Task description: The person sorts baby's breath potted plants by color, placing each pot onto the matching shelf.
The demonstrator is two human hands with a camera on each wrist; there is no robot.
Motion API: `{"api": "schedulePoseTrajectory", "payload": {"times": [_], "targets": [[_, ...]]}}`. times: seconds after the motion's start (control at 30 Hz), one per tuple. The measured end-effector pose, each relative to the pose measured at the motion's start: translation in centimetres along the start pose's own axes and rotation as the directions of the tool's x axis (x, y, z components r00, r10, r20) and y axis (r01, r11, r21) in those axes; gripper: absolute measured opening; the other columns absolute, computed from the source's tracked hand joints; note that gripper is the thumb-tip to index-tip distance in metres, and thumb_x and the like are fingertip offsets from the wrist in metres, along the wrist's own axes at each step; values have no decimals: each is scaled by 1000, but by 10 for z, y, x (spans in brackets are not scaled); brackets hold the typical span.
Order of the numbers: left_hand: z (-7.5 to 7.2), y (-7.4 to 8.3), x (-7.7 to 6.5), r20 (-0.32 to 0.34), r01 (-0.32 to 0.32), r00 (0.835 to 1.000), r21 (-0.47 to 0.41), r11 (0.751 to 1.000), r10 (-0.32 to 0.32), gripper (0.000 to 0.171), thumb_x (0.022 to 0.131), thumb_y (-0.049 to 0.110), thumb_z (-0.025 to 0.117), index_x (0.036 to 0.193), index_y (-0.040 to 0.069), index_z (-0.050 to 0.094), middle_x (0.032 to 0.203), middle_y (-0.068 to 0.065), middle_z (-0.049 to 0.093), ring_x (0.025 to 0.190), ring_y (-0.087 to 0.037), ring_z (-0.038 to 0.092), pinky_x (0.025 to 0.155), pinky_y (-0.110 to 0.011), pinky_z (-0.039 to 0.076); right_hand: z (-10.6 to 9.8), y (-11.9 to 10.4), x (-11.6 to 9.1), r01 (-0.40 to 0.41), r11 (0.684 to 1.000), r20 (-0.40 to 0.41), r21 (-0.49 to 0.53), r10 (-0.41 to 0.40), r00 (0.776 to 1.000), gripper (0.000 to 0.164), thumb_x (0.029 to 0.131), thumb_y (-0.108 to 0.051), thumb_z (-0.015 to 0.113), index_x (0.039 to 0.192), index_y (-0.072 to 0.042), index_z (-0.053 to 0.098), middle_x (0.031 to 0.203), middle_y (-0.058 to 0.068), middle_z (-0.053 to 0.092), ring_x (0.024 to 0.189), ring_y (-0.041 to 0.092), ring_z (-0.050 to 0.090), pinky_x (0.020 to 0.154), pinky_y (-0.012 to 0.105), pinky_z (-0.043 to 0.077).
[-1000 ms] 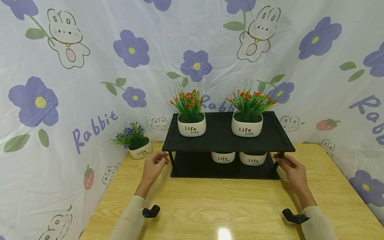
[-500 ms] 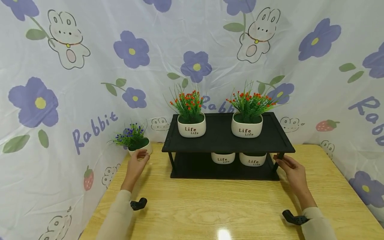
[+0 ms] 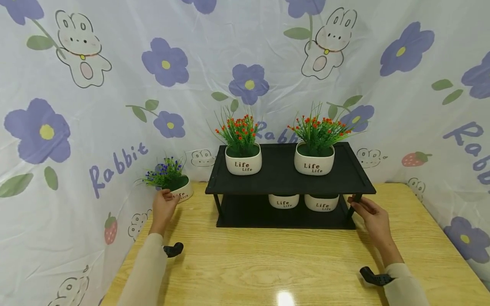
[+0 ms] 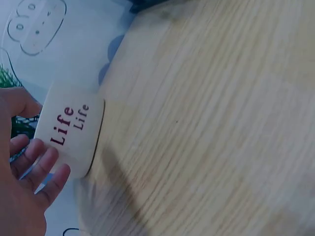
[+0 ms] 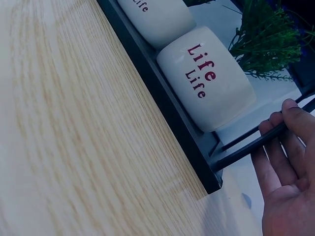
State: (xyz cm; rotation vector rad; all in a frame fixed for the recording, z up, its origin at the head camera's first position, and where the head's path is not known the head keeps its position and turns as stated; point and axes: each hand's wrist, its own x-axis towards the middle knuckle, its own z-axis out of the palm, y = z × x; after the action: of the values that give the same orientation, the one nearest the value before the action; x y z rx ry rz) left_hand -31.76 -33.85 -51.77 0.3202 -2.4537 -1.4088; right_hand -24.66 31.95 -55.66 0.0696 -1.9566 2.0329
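My left hand (image 3: 164, 207) is at the front of a white "Life" flowerpot (image 3: 184, 194) with blue flowers, left of the black shelf (image 3: 279, 180). In the left wrist view its fingers (image 4: 39, 169) are spread beside that pot (image 4: 74, 130), and its thumb is near the rim; I cannot tell whether they touch it. My right hand (image 3: 373, 219) holds the shelf's right front post (image 5: 256, 146) between thumb and fingers. Two pots with red flowers, one left (image 3: 243, 163) and one right (image 3: 314, 163), stand on the upper tier.
On the lower tier stand two more white pots, one (image 3: 283, 201) beside the other (image 3: 321, 202), their plants mostly hidden by the upper board. The shelf rests on a wooden table (image 3: 260, 263). A printed curtain (image 3: 214, 51) hangs behind.
My left hand has moved left from beside the shelf's left post to the blue-flowered pot. The right hand stays on its post. Shelf and pots have not moved.
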Motion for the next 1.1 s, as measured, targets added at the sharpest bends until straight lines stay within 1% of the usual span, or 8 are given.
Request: {"api": "schedulePoseTrajectory", "payload": {"times": [0.13, 0.23, 0.4, 0.57, 0.7, 0.9, 1.0, 1.1], "targets": [[-2, -1, 2, -60, 40, 997, 16, 999, -39, 61, 104, 19, 63, 149, -12, 37, 138, -30, 46, 120, -41, 50, 103, -55, 45, 0, -1, 1, 7, 1000, 2, 7, -7, 1000, 45, 104, -13, 71, 144, 6, 62, 117, -14, 80, 109, -5, 73, 93, 10, 55], [-5, -3, 3, -83, 85, 993, 22, 996, -83, 67, 103, 22, 65, 150, -12, 33, 144, -33, 38, 123, -44, 45, 106, -57, 41, 0, 0, 0, 7, 1000, 8, 4, -7, 1000, 45, 104, -13, 70, 144, 6, 61, 117, -14, 80, 109, -5, 73, 94, 10, 55], [-5, -5, 8, 19, 130, 991, -50, 990, -130, 88, 103, 19, 65, 162, -10, 7, 165, -37, 14, 151, -51, 27, 125, -60, 30, 0, 0, -1, 5, 1000, 11, 1, -5, 1000, 45, 104, -13, 70, 144, 6, 61, 117, -14, 80, 109, -6, 73, 93, 9, 54], [-3, -3, 14, 113, 97, 990, -81, 992, -87, 100, 104, 10, 62, 165, -7, -15, 172, -37, 0, 159, -53, 17, 129, -62, 25, -2, 1, 0, 13, 1000, 14, 3, -13, 1000, 45, 104, -12, 70, 145, 6, 61, 118, -14, 80, 110, -6, 73, 94, 10, 55], [2, -5, 17, 73, 76, 995, -47, 996, -72, 99, 104, 10, 63, 165, -7, -13, 169, -39, 4, 158, -55, 18, 129, -63, 24, -2, 0, 1, 22, 1000, 18, 8, -22, 1000, 46, 104, -12, 69, 145, 7, 60, 118, -13, 80, 110, -4, 73, 95, 11, 55], [8, -10, 15, 17, 128, 992, 44, 991, -128, 95, 103, 22, 69, 165, -10, 6, 161, -40, 11, 151, -57, 23, 127, -65, 26, -3, 0, 0, 10, 1000, 26, -6, -10, 1000, 46, 104, -14, 69, 145, 6, 61, 119, -14, 79, 111, -5, 73, 95, 10, 54], [11, -11, 13, 6, 129, 992, -23, 991, -129, 89, 101, 22, 72, 160, -11, 14, 161, -39, 16, 152, -54, 24, 128, -61, 26, -3, 0, 0, 4, 1000, 23, -22, -3, 1000, 46, 105, -15, 70, 145, 5, 61, 118, -15, 79, 111, -6, 72, 94, 9, 54], [15, -11, 13, -3, 122, 992, -129, 984, -124, 86, 100, 18, 74, 155, -8, 13, 163, -36, 19, 156, -50, 25, 129, -58, 27, -3, 0, 0, -1, 999, 20, -34, 2, 1000, 47, 105, -16, 70, 145, 6, 60, 118, -16, 79, 110, -6, 72, 94, 9, 54]]}}
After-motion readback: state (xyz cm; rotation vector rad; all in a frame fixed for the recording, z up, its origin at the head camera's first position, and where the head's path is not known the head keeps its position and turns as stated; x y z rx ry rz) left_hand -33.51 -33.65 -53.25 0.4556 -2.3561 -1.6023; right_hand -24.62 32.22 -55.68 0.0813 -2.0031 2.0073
